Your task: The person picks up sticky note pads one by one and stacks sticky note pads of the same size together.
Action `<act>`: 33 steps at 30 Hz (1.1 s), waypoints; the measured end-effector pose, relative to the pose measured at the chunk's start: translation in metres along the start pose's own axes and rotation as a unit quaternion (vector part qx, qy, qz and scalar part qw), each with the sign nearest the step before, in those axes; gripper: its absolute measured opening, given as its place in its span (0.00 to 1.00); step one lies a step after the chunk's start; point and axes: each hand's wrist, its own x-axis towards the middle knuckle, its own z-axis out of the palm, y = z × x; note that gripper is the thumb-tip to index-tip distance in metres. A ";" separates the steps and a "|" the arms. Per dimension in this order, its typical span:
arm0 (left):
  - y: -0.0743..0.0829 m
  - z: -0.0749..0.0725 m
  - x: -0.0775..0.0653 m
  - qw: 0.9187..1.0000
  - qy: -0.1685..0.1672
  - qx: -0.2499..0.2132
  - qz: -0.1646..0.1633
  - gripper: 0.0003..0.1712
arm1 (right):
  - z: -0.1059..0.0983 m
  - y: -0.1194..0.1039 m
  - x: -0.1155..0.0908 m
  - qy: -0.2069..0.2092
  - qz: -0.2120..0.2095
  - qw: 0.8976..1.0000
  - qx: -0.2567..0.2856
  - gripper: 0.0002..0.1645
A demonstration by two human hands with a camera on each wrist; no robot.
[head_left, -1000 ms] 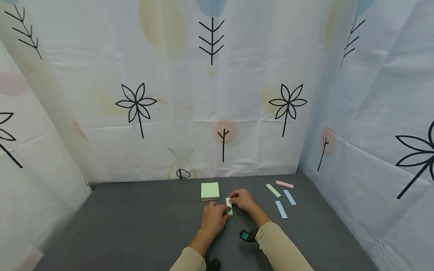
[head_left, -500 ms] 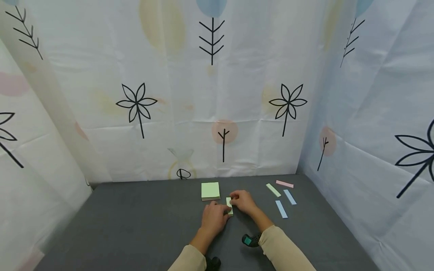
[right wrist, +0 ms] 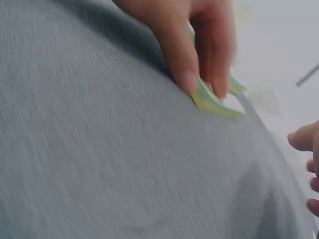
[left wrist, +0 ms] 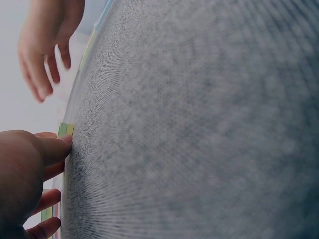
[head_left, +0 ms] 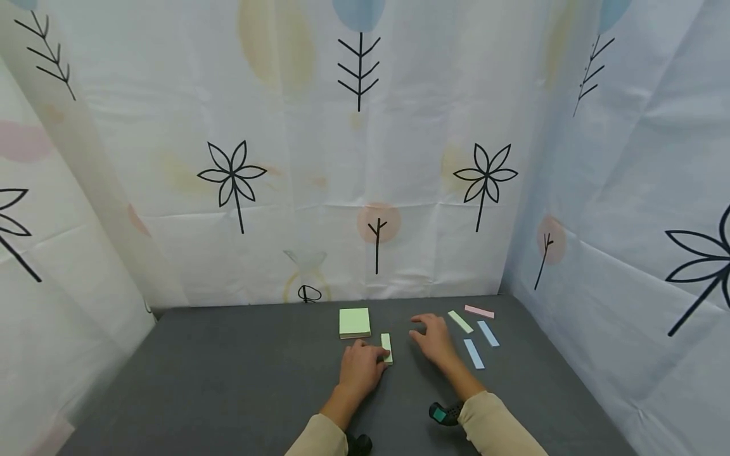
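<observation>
A narrow pad of pale green sticky notes (head_left: pixel 386 342) lies lengthwise on the grey table. My left hand (head_left: pixel 360 368) pinches its near part between thumb and index finger, covering some of it. The right wrist view shows the pad's layered green and yellow edge (right wrist: pixel 219 108) under those fingertips. Off to the right of the pad, my right hand (head_left: pixel 435 342) is above the table, fingers loosely bent and holding nothing. Behind the left hand sits a square stack of green sticky notes (head_left: pixel 355 322).
Right of my right hand lie several narrow strips: a green strip (head_left: pixel 460 322), a pink strip (head_left: pixel 479 311) and two blue ones, the nearer blue strip (head_left: pixel 474 354) closest to my forearm. Patterned white cloth (head_left: pixel 319 190) rises behind the table (head_left: pixel 228 380) and on both sides.
My right hand has let go of the narrow pad's far end and moved right, away from it. The left hand stays on the pad, nearly unmoved.
</observation>
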 end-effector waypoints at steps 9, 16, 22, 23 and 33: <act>0.000 0.001 -0.002 1.000 0.002 -0.015 -0.004 0.12 | -0.020 0.037 -0.002 0.010 0.056 0.993 -0.100 0.24; 0.001 0.000 -0.002 1.000 0.000 -0.019 -0.011 0.12 | -0.031 0.050 -0.003 -0.008 0.097 0.987 -0.126 0.28; 0.000 0.003 -0.002 1.000 0.001 -0.024 -0.014 0.13 | -0.039 0.054 -0.002 -0.034 0.147 0.979 -0.135 0.32; -0.001 0.004 -0.002 1.000 0.002 -0.025 -0.014 0.13 | -0.040 0.054 -0.002 -0.038 0.152 0.978 -0.136 0.32; -0.002 0.006 -0.002 1.000 0.012 -0.026 -0.007 0.13 | -0.038 0.057 -0.003 -0.049 0.142 0.976 -0.157 0.29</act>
